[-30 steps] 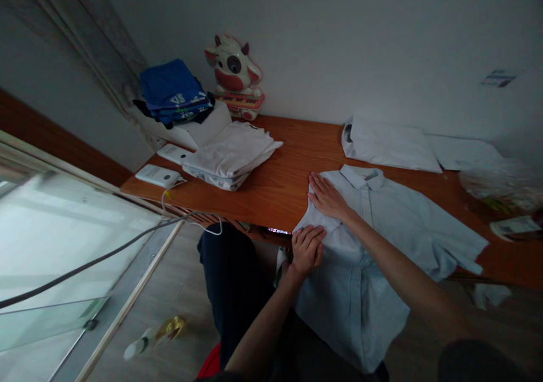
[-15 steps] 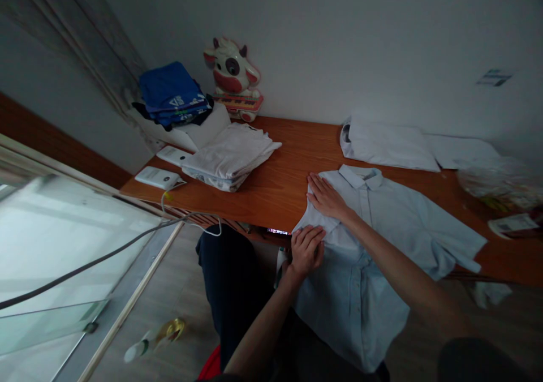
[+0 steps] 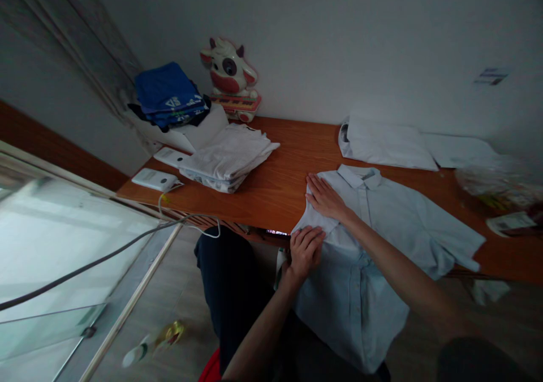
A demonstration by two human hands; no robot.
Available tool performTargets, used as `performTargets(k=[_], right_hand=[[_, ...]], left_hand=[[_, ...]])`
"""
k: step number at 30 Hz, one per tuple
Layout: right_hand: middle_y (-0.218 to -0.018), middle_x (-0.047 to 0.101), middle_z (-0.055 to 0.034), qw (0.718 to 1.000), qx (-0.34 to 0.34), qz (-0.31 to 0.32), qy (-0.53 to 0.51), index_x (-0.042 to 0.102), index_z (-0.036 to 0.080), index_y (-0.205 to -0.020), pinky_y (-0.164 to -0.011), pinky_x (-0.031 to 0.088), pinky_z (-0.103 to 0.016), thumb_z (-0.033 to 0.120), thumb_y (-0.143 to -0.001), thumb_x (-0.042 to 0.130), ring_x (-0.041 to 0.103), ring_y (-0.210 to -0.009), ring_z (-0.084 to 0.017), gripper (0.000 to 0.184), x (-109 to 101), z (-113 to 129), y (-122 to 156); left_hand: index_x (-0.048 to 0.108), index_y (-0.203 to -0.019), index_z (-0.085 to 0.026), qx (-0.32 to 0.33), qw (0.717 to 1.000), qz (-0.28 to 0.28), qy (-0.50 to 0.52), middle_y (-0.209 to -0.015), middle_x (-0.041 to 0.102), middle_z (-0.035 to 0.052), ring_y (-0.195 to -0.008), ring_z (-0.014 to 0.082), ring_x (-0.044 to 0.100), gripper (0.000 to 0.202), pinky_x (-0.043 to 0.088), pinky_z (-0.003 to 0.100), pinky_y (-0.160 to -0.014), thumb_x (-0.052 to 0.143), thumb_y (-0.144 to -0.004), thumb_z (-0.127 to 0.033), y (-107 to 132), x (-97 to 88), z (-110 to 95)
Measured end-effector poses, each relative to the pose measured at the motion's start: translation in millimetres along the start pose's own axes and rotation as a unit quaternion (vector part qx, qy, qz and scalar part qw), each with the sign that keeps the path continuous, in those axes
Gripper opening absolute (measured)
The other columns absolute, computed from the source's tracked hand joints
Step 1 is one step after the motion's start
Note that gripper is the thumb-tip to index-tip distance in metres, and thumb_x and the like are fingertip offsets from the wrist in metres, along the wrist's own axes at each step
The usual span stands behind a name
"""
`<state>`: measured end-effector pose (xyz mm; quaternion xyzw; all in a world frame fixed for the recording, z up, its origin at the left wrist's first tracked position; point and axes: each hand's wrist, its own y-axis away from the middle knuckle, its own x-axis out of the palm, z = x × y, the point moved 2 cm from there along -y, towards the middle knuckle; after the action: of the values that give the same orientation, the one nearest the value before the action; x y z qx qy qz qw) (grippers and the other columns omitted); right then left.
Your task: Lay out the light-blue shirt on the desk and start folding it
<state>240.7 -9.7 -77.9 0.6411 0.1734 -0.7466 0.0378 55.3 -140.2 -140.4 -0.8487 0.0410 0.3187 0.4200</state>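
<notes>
A pale short-sleeved button-up shirt (image 3: pixel 382 240) lies front side up, its collar pointing away from me and its lower part hanging over the table's near edge. One sleeve stretches out to the right, while the left side of the shirt is folded inward. My right hand (image 3: pixel 326 197) rests flat on that folded part near the shoulder, fingers stretched out. Nearer to me, my left hand (image 3: pixel 304 250) has its fingers bent over the lower edge of the fold, gripping the cloth. Its thumb is mostly hidden.
The wooden table (image 3: pixel 292 161) also bears folded white shirts (image 3: pixel 233 153), blue clothes (image 3: pixel 167 93) on a white box, a cow toy (image 3: pixel 231 79), white devices (image 3: pixel 155 179) with a cable, more white garments (image 3: pixel 386 141) and a plastic bag (image 3: pixel 496 181). A bottle (image 3: pixel 153 342) is on the floor.
The view has shifted very slightly. Both hands keep the same places on the shirt.
</notes>
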Motion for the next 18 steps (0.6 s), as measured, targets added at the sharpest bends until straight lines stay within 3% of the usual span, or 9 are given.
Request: performTargets(k=[18], right_hand=[[-0.18, 0.015, -0.0111, 1.0, 0.002, 0.002, -0.007, 0.01, 0.013, -0.176, -0.137, 0.021, -0.054, 0.048, -0.112, 0.028, 0.017, -0.167, -0.029, 0.075, -0.1, -0.1, 0.1]], left_hand=[[0.073, -0.136, -0.034, -0.012, 1.0, 0.004, 0.01, -0.134, 0.079, 0.0, -0.133, 0.024, 0.068, 0.04, 0.041, 0.048, -0.12, 0.068, -0.099, -0.019, -4.1, -6.1, -4.9]])
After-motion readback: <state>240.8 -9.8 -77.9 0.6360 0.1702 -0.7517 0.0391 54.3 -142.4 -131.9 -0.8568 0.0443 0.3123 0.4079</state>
